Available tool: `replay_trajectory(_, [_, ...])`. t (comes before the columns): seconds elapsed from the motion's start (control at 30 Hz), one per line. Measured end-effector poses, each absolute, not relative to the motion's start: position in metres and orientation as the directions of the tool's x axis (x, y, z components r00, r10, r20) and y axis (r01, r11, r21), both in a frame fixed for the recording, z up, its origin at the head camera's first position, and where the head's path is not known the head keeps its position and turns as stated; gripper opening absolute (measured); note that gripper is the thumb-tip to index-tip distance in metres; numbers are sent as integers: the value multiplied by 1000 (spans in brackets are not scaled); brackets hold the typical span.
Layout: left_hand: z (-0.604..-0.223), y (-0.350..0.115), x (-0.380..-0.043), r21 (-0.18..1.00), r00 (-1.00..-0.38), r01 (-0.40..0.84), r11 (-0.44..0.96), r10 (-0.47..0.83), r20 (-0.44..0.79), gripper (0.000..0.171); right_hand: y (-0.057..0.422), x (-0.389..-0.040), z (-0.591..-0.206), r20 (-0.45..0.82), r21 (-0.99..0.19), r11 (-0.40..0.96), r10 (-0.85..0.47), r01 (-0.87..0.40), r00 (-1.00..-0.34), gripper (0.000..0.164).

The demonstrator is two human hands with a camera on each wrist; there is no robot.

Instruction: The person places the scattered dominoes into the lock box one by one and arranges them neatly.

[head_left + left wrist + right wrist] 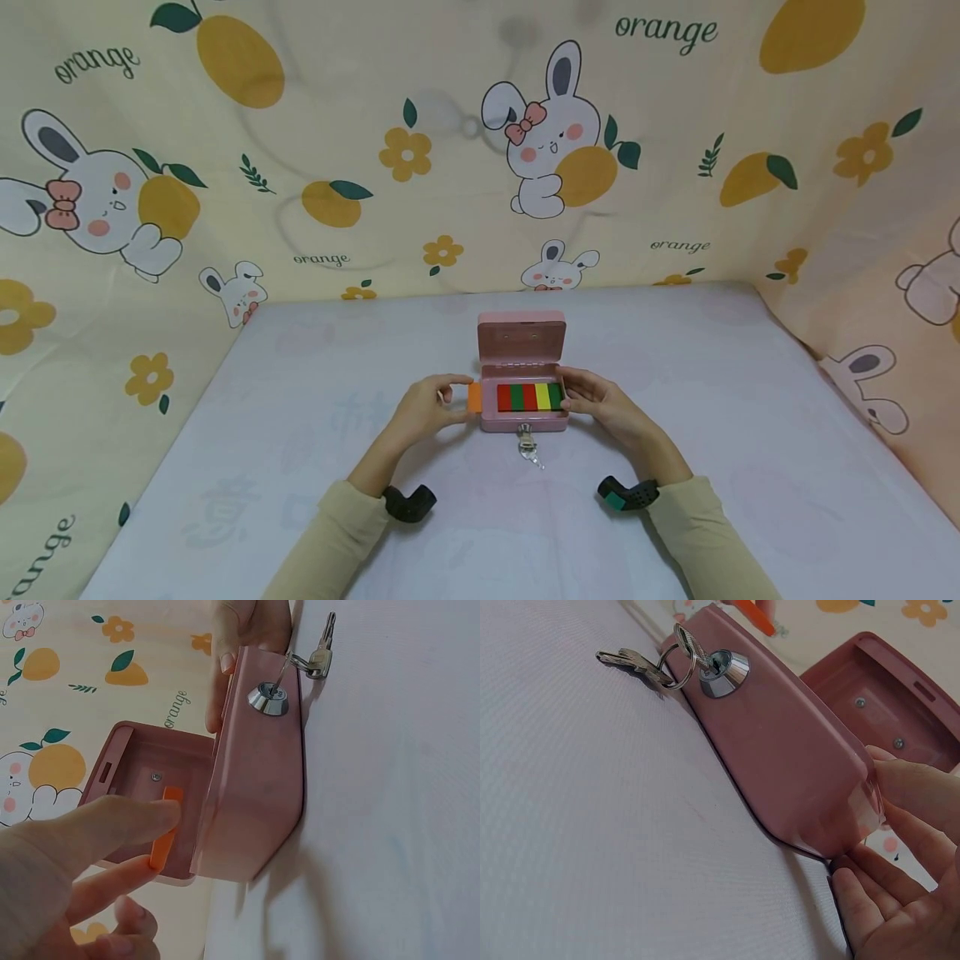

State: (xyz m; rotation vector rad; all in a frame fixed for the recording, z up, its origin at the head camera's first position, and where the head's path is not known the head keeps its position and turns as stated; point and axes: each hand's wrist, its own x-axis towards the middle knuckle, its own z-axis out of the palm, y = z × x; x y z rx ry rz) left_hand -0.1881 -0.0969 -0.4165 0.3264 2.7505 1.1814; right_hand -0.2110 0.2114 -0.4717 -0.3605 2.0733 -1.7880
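A pink cash box point(523, 423) stands with its lid point(522, 341) raised. A row of red, green and yellow blocks point(529, 397) lies inside. At the box's left side my left hand point(430, 408) pinches a thin orange block point(166, 829) between thumb and index finger, level with the rim. My right hand point(609, 406) holds the box's right side, thumb at the rim and other fingers along the outer wall, as the right wrist view shows. From the front lock point(268, 699) hang keys point(634, 666) on a ring, with one key in the lock.
The box stands on a white-covered table point(300, 500). Behind it rises a cream cloth point(450, 200) printed with rabbits and oranges, which also runs along both sides. Each wrist wears a black camera, the left camera point(410, 504) and the right camera point(628, 494).
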Motion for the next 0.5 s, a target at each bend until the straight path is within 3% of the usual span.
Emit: replay_trajectory(0.5, [-418, -90, -195, 736, -964, 154, 659, 263, -34, 44, 210, -212, -472, -130, -985, 159, -424, 68, -896, 63])
